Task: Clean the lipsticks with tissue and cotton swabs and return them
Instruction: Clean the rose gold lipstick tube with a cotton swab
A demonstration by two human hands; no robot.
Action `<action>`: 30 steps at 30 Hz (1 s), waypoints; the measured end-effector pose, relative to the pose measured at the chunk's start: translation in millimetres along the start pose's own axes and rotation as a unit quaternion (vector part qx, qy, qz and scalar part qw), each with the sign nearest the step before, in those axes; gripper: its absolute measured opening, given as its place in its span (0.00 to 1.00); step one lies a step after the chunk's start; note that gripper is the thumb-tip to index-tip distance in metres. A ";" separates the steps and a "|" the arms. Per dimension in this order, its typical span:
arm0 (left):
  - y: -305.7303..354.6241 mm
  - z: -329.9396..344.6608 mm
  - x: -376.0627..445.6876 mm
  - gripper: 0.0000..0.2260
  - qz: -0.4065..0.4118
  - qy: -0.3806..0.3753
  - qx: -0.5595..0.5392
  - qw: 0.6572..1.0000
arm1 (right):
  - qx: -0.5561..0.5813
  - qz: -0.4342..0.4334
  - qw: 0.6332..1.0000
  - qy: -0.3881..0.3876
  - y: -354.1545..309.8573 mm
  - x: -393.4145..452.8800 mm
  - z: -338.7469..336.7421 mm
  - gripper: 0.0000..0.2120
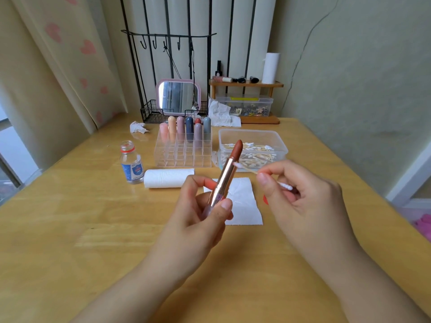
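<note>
My left hand (205, 206) grips the lipstick (227, 171) by its base, held above the tabletop (93, 229) over the tissue (245, 206). Its long axis tilts up and away to the right, bullet uppermost. My right hand (298, 197) pinches a swab (247, 168) lying nearly crosswise to the tube; its tip touches the metal collar from the right, just below the bullet. Both wrists are raised, palms turned inward. I judge the next wipe runs around that collar.
</note>
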State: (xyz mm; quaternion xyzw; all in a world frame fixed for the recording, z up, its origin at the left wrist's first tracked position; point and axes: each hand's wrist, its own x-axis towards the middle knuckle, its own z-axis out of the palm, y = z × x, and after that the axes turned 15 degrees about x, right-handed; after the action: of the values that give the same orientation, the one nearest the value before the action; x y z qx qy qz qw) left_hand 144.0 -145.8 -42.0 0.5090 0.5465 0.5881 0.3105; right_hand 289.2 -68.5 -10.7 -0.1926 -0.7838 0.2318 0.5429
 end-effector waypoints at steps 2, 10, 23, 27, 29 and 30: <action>-0.6 0.6 -0.2 0.06 0.003 -0.001 0.005 1.000 | 0.009 -0.004 1.000 -0.010 -0.4 -1.3 2.5 0.03; 1.4 1.6 0.3 0.14 -0.019 0.008 -0.019 1.000 | -0.001 -0.022 1.000 -0.021 -0.9 -2.3 3.0 0.06; 0.5 0.8 1.5 0.05 -0.006 -0.009 -0.026 1.000 | 0.020 -0.015 0.999 -0.023 2.1 -3.3 -3.3 0.06; -2.1 1.0 0.3 0.07 -0.002 -0.013 0.005 1.000 | 0.032 0.002 0.999 -0.002 1.0 -1.9 -2.7 0.04; -2.2 1.5 -0.7 0.08 0.000 -0.016 0.013 1.000 | 0.032 0.005 0.999 -0.001 1.3 -1.5 -1.5 0.04; -1.8 1.8 -1.1 0.08 0.002 -0.017 0.015 1.000 | 0.032 0.005 0.999 -0.001 1.7 -1.5 -1.3 0.05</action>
State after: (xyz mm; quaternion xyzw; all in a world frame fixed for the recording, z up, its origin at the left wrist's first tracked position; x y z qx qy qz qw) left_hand 145.7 -145.8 -44.2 0.5244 0.5489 0.5717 0.3113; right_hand 291.1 -67.8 -12.3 -0.1786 -0.7758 0.2598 0.5465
